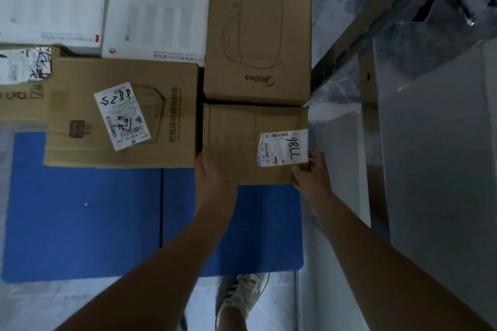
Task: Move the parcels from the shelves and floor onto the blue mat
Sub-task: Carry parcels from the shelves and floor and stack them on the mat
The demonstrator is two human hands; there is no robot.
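**A:** What's at the far left?

**B:** A brown carton [18, 99], cut off by the frame, with a scribbled white slip on it. Behind it are a flat white box [51, 0] and a second white box [156, 19]. Both are smooth, with faint grey print.

**A:** And the mat?

**B:** The blue mat [80, 209] is flat, matte and round-cornered, with a seam down its middle. A large carton [121, 121] sits on its far edge. It's plain corrugated card with tape across it and a tilted white label written on in marker.

**A:** The one being handled?

**B:** The small parcel [234, 142] is squarish brown card, creased and faintly ribbed. It has a barcode label [283, 148] with black handwriting at its near right corner. It's over the mat's far right part, close beside the large carton and up against the tall Midea carton [258, 35] behind. I can't tell if it rests on the mat or is held just above it.

**A:** Hands?

**B:** The left hand [212, 177] grips the near left corner, fingertips out of sight. A pale laced shoe [242, 295] stands at the mat's near edge. The right hand [312, 172] pinches the near right corner, thumb on top by the label.

**A:** Further right?

**B:** A shiny metal shelf unit [430, 142].
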